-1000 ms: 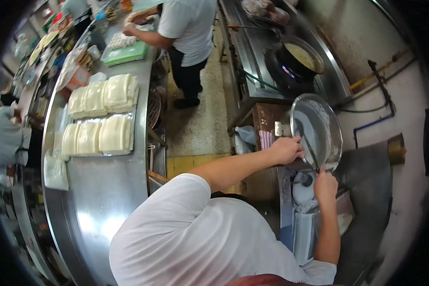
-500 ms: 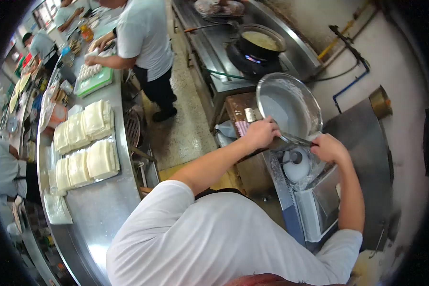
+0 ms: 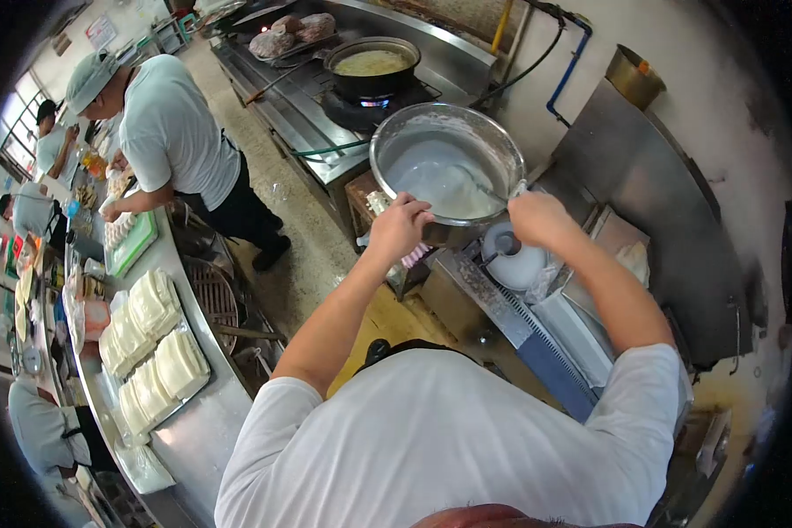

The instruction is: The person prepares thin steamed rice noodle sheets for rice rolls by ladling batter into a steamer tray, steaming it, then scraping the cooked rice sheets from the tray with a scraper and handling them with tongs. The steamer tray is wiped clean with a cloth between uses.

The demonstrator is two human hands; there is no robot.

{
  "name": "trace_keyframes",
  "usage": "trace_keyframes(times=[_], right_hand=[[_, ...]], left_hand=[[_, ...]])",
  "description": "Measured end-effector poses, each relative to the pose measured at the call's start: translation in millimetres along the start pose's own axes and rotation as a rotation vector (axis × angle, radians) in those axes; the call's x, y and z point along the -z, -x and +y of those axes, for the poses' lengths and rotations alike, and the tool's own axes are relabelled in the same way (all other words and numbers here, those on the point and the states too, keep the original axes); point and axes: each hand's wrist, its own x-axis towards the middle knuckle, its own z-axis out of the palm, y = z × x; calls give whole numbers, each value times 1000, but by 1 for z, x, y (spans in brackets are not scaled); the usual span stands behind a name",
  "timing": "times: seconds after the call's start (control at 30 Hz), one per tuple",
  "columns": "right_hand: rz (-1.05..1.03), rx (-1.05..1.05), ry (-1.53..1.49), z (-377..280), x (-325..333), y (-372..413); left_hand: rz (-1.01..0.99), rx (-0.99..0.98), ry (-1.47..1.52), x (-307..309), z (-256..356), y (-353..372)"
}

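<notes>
A large metal bowl (image 3: pixel 383 180) holds a cloudy white liquid (image 3: pixel 431 172). My left hand (image 3: pixel 400 231) is closed on the bowl's near-left rim. At the near-right rim my right hand (image 3: pixel 541 218) is wrapped round the end of a metal utensil (image 3: pixel 486 187). The utensil slants down to the left into the bowl, and its head is sunk in the liquid, so its kind does not show clearly. Just below the bowl is a round white lid-like piece (image 3: pixel 517 268) with a dark centre.
Beyond the bowl, a black pan (image 3: pixel 374 79) of yellowish liquid sits over a lit burner (image 3: pixel 374 103). On the left counter (image 3: pixel 207 400) lie stacked pale sheets (image 3: pixel 167 365) on trays. A co-worker (image 3: pixel 180 132) handles pieces on a green tray (image 3: pixel 134 246). A brass-coloured pot (image 3: pixel 634 77) stands at the right.
My view has swung, so the bowl and stove appear further left. The utensil now reaches into the liquid; before, it lay across the bowl's near side, close to both hands.
</notes>
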Motion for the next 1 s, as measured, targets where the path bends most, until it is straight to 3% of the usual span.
trace_keyframes(times=[0.07, 0.23, 0.33, 0.47, 0.57, 0.6, 0.63, 0.67, 0.7, 0.73, 0.77, 0.8, 0.87, 1.0], right_hand=[[-256, -4, 36, 8, 31, -8], [-279, 138, -16, 11, 44, -12], [-113, 140, -159, -14, 29, 8], [229, 78, -39, -25, -48, -2], [86, 178, -23, -4, -41, -7], [149, 283, -24, 6, -58, -18], [370, 317, -70, 13, -84, -31], [448, 347, -152, 13, -101, -49], [198, 353, -62, 5, -70, -46], [180, 398, 75, -2, -61, -46], [4, 327, 73, -13, -41, -51], [-105, 224, 102, -34, -53, -89], [-164, 245, 36, -41, -7, -71], [-361, 84, -21, -72, 26, -125]], left_hand=[[3, 2, -10, 0, 2, -1], [-17, 32, -12, -1, 1, -1], [-23, 73, -5, -1, 6, 0], [10, 103, -9, -4, 10, 1], [-24, 94, -56, -7, -4, -2], [-46, 151, -25, -5, -1, -2], [-20, 53, 28, -8, -12, 0], [-36, -3, -52, -12, -33, -2], [-107, 133, 161, -8, -15, -3], [-31, -117, -42, -25, -74, -11], [-121, 81, 310, -24, -66, -15], [-135, 21, 232, -24, -54, -17], [-169, 15, 64, -16, -52, -17], [-122, -30, 214, -23, -61, -17]])
